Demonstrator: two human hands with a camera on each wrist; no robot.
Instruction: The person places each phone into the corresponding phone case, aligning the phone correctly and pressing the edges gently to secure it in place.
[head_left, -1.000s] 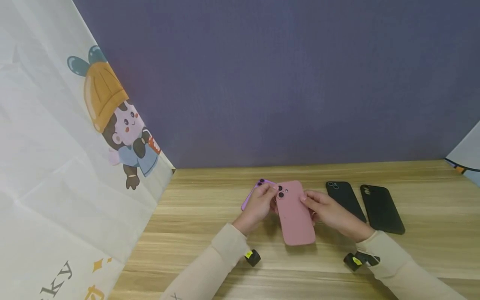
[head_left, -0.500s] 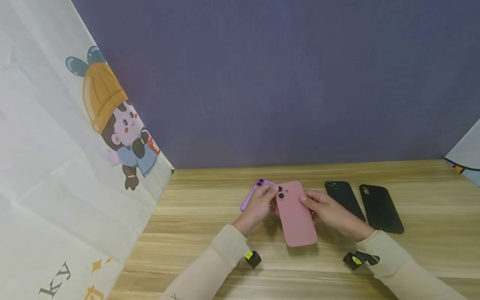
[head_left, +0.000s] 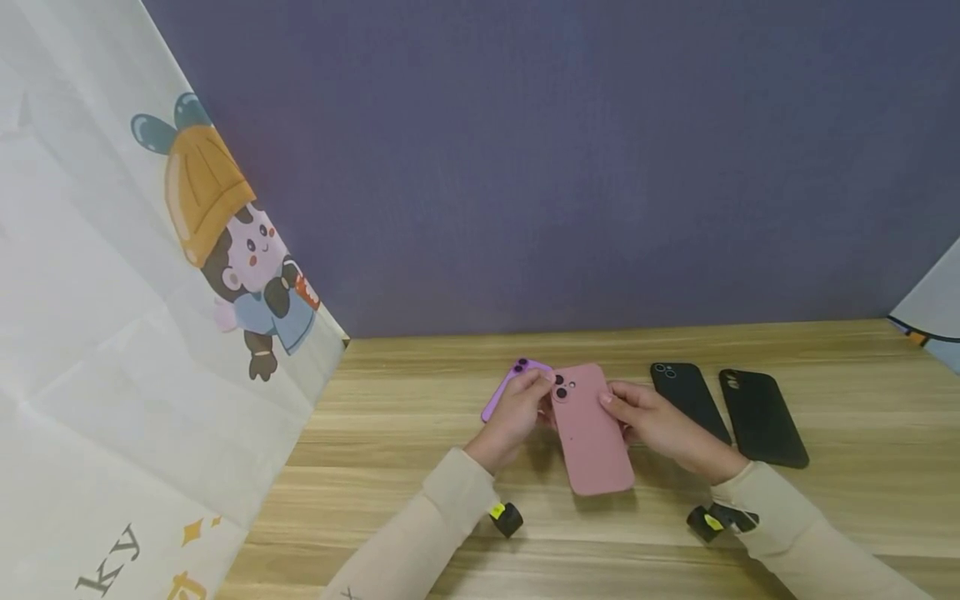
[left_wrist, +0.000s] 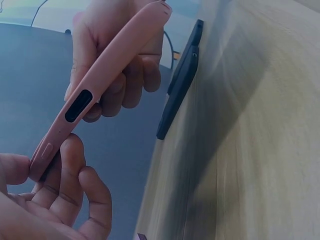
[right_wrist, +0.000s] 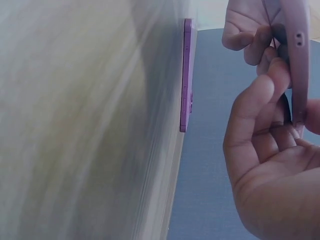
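In the head view, both hands hold a pink phone case [head_left: 592,437] over the table, its back turned up. My left hand [head_left: 513,417] pinches its upper left corner, beside the camera cutouts. The thumb of my right hand [head_left: 663,425] lies on its right edge, with the fingers curled beneath. In the left wrist view, the case [left_wrist: 112,60] shows a dark slot and a raised button along its side. Dark material shows by the fingers inside the case [right_wrist: 300,65] in the right wrist view; I cannot tell how a phone sits in it.
A purple phone [head_left: 492,407] lies behind my left hand, partly hidden by it. To the right, a black phone [head_left: 686,396] and a black phone case [head_left: 768,425] lie on the wooden table [head_left: 405,425]. A dark blue panel [head_left: 570,167] stands along the back.
The lower end of the pink case has shifted slightly down and to the right. Both hands keep their grip at nearly the same spots.
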